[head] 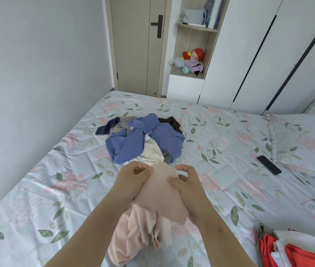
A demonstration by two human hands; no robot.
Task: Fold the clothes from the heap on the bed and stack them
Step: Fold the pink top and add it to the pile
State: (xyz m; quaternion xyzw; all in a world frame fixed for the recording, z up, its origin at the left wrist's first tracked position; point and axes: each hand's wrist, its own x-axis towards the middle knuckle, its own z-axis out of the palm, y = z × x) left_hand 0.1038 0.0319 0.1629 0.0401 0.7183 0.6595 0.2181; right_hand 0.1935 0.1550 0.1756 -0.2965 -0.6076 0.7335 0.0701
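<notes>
Head view: at lower centre the left hand (133, 177) and right hand (188, 183) each pinch the top edge of a pink garment (162, 193), fingers curled on the cloth, the two hands close together. It hangs bunched above the bed (220, 132), probably lifted clear so its edges can be found for folding. The heap (143, 137) lies mid-frame, just beyond the hands. A folded stack (299, 253) sits lower right. At upper centre, a shelf (189, 75) holds plush toys (193, 58).

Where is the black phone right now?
The black phone lies on the bed at the right of the head view, just beside the pillow and right of the clothes heap.
</notes>
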